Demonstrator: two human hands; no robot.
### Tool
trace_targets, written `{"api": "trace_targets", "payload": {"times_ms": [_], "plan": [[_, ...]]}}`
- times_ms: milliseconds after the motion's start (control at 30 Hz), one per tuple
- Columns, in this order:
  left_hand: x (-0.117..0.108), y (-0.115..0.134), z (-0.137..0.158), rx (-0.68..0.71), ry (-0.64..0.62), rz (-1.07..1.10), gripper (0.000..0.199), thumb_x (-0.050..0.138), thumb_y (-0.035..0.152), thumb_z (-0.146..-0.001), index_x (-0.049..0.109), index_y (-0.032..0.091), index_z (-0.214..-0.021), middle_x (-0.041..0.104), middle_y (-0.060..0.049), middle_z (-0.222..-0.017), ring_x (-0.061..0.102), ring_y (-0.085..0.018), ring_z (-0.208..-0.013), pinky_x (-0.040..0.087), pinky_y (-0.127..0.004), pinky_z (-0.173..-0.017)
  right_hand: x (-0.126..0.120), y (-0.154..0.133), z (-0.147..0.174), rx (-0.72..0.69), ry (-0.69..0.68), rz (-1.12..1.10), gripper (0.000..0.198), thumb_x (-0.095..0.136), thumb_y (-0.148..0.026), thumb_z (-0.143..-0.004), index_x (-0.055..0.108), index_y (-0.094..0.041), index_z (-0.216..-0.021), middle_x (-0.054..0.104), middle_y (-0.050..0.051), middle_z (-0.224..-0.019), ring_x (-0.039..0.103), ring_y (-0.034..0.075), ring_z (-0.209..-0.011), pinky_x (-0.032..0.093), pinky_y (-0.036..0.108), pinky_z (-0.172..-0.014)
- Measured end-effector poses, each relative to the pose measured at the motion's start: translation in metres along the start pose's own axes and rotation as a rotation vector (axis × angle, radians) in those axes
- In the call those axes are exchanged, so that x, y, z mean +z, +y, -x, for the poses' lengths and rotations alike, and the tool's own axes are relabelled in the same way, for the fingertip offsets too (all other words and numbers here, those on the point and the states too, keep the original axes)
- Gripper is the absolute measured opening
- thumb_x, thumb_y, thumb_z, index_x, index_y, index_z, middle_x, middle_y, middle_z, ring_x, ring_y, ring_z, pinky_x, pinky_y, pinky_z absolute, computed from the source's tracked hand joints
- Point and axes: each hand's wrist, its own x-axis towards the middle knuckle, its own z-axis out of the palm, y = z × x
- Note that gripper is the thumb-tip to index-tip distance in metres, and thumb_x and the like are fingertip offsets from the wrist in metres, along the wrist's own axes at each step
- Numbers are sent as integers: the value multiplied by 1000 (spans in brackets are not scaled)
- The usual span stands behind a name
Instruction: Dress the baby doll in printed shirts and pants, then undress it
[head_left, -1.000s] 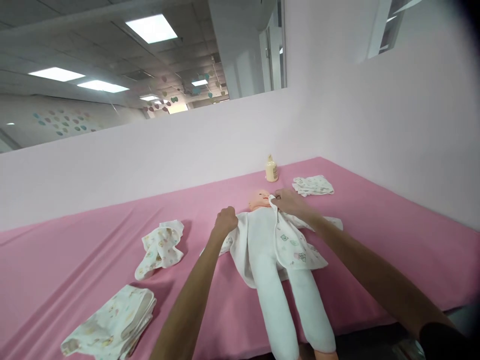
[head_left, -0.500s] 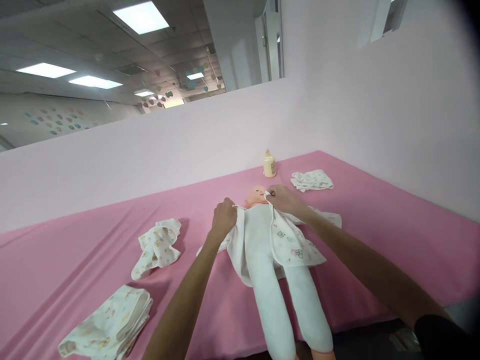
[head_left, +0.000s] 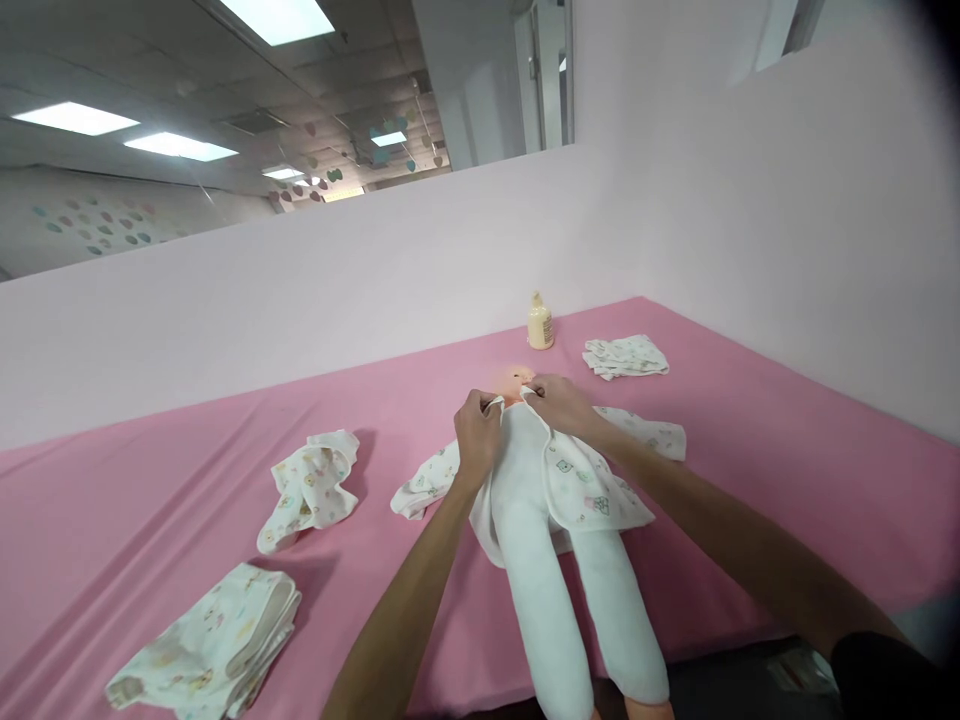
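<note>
A baby doll [head_left: 529,510] with a white cloth body lies on its back, its head away from me and partly hidden behind my hands. It wears a white printed baby jacket [head_left: 589,490], open down the front, with both sleeves spread out sideways. My left hand [head_left: 478,432] pinches the left front edge of the jacket near the doll's neck. Close beside it, my right hand [head_left: 559,403] pinches the right front edge at the collar. A narrow gap separates the two edges over the chest.
The doll lies on a pink-covered table [head_left: 405,400]. A cream pump bottle [head_left: 540,325] and a folded printed cloth [head_left: 626,356] are at the back. On the left lie a crumpled printed garment [head_left: 311,488] and a folded printed cloth stack [head_left: 214,640]. A white wall stands behind.
My left hand has moved right and up with its jacket edge, bringing it closer to the right hand. The left sleeve now shows more. The right hand has barely moved.
</note>
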Motion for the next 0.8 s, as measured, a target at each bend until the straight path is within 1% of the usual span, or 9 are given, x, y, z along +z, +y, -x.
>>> {"api": "trace_targets", "payload": {"times_ms": [133,200,267,367,433,500,633,800], "plan": [[11,1,4,54,-6,48,10,55,17,-85,64,19,-82,70,-1,-87,61,-17,-82,42,-28,-76,9,1,1,-45,58,-97,33,48,-16,-83,29,-21,-57,38,-4,-56,38,13,-59,25,29,-57],[15,1,3,88,5,20,12,53,14,-85,63,19,-81,70,-2,-87,61,-17,-82,42,-28,-76,12,0,2,-41,81,-142,32,49,-19,-84,34,-21,-56,39,-4,-56,39,14,-59,25,29,-58],[18,1,2,118,17,-22,13,53,11,-85,62,18,-80,69,-3,-87,60,-17,-82,41,-28,-76,15,-1,4,-15,91,-190,30,49,-23,-85,42,-21,-56,42,-4,-56,40,14,-59,27,29,-58],[20,1,2,147,32,-61,11,54,10,-86,59,19,-80,68,-3,-86,60,-18,-82,41,-29,-75,19,-3,7,51,97,-278,26,53,-28,-85,59,-19,-61,51,-3,-58,44,14,-60,31,28,-58],[20,1,2,153,44,-70,11,55,10,-86,56,19,-79,67,-3,-85,59,-17,-81,40,-28,-74,21,-3,9,85,115,-339,22,57,-30,-84,67,-18,-68,60,-1,-63,50,15,-63,35,28,-60],[20,0,2,147,51,-76,13,56,10,-86,53,20,-78,66,-2,-84,58,-17,-79,39,-28,-73,22,-2,10,114,133,-413,19,61,-32,-82,73,-18,-75,68,0,-70,57,16,-68,39,28,-64],[21,-1,1,136,64,-77,14,56,10,-87,51,20,-78,65,-2,-82,57,-17,-78,39,-28,-72,23,-1,12,183,148,-567,20,66,-35,-78,77,-19,-82,74,3,-77,63,19,-73,45,28,-66],[23,-4,2,188,72,-88,15,54,9,-87,51,21,-79,66,-2,-84,57,-17,-79,39,-29,-72,26,-2,13,216,130,-700,21,70,-36,-74,77,-18,-82,75,4,-81,67,20,-77,50,29,-67]]}}
